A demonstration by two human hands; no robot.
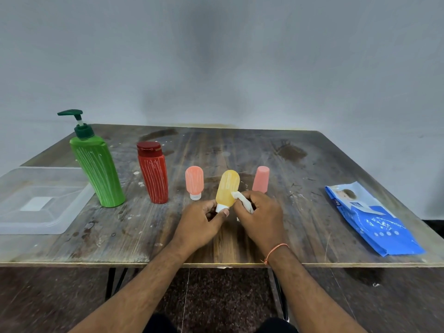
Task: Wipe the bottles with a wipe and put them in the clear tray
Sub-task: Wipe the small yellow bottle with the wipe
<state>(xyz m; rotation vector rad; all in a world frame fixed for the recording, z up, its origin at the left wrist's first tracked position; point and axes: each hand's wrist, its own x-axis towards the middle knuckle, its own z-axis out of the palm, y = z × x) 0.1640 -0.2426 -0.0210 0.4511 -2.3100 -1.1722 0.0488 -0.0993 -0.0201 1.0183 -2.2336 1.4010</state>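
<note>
While held cap-down above the tabletop (312,164), the yellow bottle (227,187) is pinched at its white cap by the left hand (204,222); the right hand (260,213), fingers curled, presses a crumpled wipe (242,200) against its side.

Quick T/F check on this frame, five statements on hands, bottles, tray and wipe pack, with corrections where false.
1. The left hand holds the yellow bottle by its white cap end. True.
2. The clear tray already has a bottle in it. False: no bottle is in it; only a white label shows on its bottom.
3. The right hand presses a white wipe against the yellow bottle. True.
4. The green pump bottle lies on its side. False: it stands upright beside the tray.
5. The blue wipe pack sits next to the tray. False: it lies on the table's opposite, right side.
</note>
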